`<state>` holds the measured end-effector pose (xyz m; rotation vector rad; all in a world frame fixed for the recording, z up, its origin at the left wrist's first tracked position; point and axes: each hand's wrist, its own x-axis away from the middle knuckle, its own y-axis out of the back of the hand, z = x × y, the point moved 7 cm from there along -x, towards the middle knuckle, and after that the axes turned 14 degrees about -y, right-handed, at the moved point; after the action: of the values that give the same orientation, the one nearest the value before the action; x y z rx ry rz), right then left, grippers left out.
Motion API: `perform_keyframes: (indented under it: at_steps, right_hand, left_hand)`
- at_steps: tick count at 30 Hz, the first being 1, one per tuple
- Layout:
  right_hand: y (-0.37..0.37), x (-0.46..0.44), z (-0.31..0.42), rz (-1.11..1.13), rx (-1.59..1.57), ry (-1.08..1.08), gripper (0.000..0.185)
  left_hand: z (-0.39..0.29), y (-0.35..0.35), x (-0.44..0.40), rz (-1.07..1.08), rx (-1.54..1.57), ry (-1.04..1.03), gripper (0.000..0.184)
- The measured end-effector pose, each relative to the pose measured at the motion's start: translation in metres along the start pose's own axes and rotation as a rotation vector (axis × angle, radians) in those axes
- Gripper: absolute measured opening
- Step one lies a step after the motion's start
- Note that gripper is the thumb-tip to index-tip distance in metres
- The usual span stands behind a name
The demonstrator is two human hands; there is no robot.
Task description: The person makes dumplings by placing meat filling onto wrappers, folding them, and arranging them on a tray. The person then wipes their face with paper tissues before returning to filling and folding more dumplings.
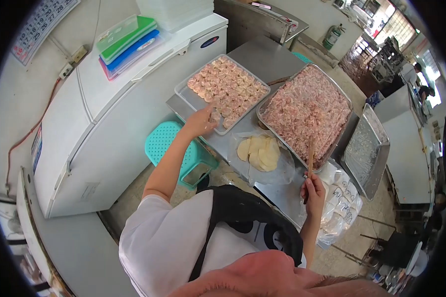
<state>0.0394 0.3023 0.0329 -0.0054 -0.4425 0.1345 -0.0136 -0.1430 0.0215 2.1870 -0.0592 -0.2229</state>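
At the lower edge of a clear plastic tray (pixel 184 93), my left hand (pixel 201 122) is closed round a meat-filled dumpling (pixel 215 117), its fingers partly covering it. Rows of open-topped dumplings (pixel 228 84) fill most of that tray. My right hand (pixel 313 190) grips a flat wooden stick (pixel 310 151), whose far end reaches the near edge of the ground meat mixture (pixel 307 106). The meat is heaped in a large metal tray (pixel 351 101). Between my hands, a fanned stack of round pale wrappers (pixel 262 152) lies on a clear plastic bag (pixel 278 174).
Plastic bags with marker writing (pixel 341 200) lie right of my right hand. Beside them sits a smeared metal tray (pixel 364 148). A turquoise stool (pixel 166 141) stands below the table, next to a white chest freezer (pixel 119 123). People are in the far right background.
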Motion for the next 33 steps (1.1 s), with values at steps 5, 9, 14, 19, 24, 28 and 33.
perform_keyframes:
  at_steps: [5, 9, 14, 19, 24, 28, 33]
  right_hand:
    - [-0.028, 0.007, 0.001, -0.07, -0.032, -0.019, 0.028]
    - [-0.052, 0.01, -0.001, -0.162, -0.018, -0.004, 0.028]
    - [-0.08, 0.021, -0.006, -0.25, -0.038, 0.013, 0.027]
    - [-0.097, 0.029, -0.018, -0.288, -0.067, 0.027, 0.026]
    - [-0.117, 0.034, -0.018, -0.325, -0.05, 0.014, 0.026]
    - [-0.123, 0.032, -0.008, -0.314, -0.007, 0.003, 0.028]
    - [-0.104, 0.017, 0.015, -0.288, 0.015, 0.049, 0.032]
  left_hand:
    - [0.016, -0.04, -0.031, 0.323, 0.027, -0.139, 0.085]
    - [0.021, -0.064, -0.044, 0.463, -0.024, -0.277, 0.084]
    - [0.028, -0.078, -0.046, 0.445, 0.144, -0.419, 0.08]
    - [0.035, -0.065, -0.041, 0.531, 0.229, -0.382, 0.082]
    - [0.026, -0.067, -0.038, 0.367, 0.263, -0.431, 0.074]
    - [0.034, -0.06, -0.042, 0.443, 0.294, -0.358, 0.075]
    - [0.048, -0.053, -0.051, 0.477, 0.329, -0.301, 0.076]
